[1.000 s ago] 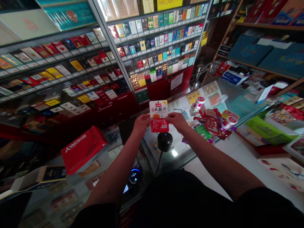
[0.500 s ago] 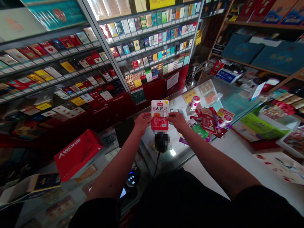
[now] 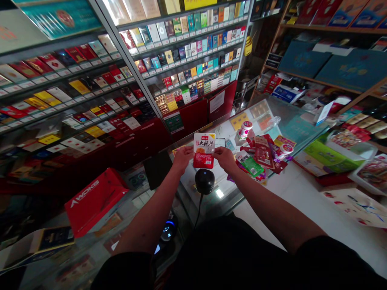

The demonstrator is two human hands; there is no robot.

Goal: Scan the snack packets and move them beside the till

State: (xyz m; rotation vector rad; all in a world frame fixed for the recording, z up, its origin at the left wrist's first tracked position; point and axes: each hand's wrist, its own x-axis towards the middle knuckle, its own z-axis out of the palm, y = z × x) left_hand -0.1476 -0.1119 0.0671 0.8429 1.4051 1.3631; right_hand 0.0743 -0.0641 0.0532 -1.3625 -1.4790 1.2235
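Hands, left (image 3: 182,158) and right (image 3: 224,157), grip snack packet (image 3: 204,150) edges above black scanner (image 3: 204,181).

The small snack packet (image 3: 204,150) shows big black Chinese words 大辣片 on its white top, and the red box (image 3: 96,200) says AWOKE in white letters.

Shop interior: grey metal wall racks (image 3: 169,68) w/ small colourful packs, wooden shelves (image 3: 329,86) at right, glass-topped table (image 3: 281,133), dim light.
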